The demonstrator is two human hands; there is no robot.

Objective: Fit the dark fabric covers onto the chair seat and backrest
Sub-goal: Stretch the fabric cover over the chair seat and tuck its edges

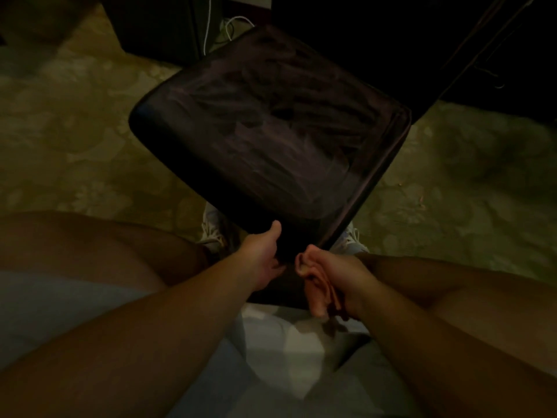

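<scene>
I see the chair seat (265, 131), a rounded-square pad, tilted up on one corner with its lowest corner nearest me. A dark fabric cover (301, 164) is stretched over its face, brushed with streaky nap marks, and a folded seam runs along the right edge.

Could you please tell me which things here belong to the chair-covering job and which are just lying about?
Job: chair seat in dark fabric cover; left hand and right hand, both gripping its near corner.

Lying about: white cable; patterned carpet.
</scene>
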